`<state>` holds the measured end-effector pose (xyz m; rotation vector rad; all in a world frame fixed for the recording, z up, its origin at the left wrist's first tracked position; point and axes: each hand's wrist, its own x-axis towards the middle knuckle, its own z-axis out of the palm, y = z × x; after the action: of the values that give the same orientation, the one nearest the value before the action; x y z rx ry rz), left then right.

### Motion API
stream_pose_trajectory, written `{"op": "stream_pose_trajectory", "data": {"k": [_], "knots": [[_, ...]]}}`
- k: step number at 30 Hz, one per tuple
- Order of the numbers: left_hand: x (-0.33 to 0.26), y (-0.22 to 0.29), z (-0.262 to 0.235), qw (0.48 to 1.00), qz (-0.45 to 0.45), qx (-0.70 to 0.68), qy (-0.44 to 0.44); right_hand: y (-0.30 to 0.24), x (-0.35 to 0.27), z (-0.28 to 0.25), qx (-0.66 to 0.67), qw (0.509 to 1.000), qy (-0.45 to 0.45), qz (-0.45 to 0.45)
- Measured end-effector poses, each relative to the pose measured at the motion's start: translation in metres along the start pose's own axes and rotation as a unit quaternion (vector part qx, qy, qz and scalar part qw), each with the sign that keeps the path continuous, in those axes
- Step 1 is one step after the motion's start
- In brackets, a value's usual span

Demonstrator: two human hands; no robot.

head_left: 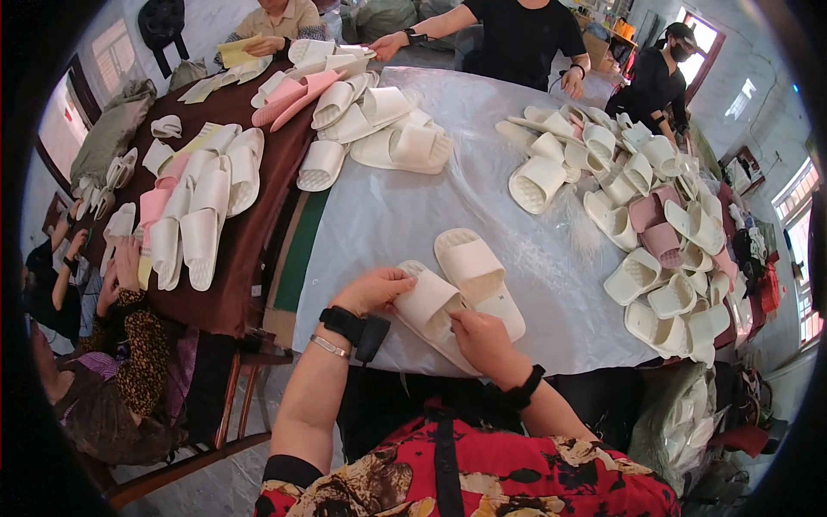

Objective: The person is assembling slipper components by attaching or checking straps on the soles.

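A cream slide slipper (pixel 425 302) lies near the table's front edge, toe end away from me. My left hand (pixel 376 290) pinches the left side of its strap, and my right hand (pixel 484 340) grips the strap's right edge. Just to the right rests a second cream slipper (pixel 472 269), which neither hand touches; its sole reaches behind my right hand. Both fingertips are partly hidden by the strap.
A big pile of cream and mauve slippers (pixel 662 155) covers the table's right side. More slippers (pixel 405 145) lie at the back left. On the brown-covered table (pixel 226 297) stand rows of cream and pink pairs. Several people work around the tables. White plastic (pixel 370 226) covers my table.
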<state>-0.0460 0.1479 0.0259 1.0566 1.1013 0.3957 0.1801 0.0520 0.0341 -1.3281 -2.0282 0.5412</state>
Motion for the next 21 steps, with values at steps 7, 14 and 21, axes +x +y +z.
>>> {"op": "stream_pose_trajectory", "data": {"k": [7, 14, 21], "knots": [[0.003, -0.012, -0.001, 0.997, 0.013, -0.071, -0.035, -0.007, 0.017, 0.008, 0.006, 1.000, 0.019, 0.012], [0.003, -0.016, 0.002, 0.989, 0.023, -0.141, -0.031, 0.012, 0.017, 0.019, -0.028, 0.999, 0.002, -0.042], [-0.007, -0.014, 0.019, 0.982, 0.049, -0.138, 0.120, -0.033, -0.001, -0.024, 0.055, 0.994, -0.017, -0.096]]}}
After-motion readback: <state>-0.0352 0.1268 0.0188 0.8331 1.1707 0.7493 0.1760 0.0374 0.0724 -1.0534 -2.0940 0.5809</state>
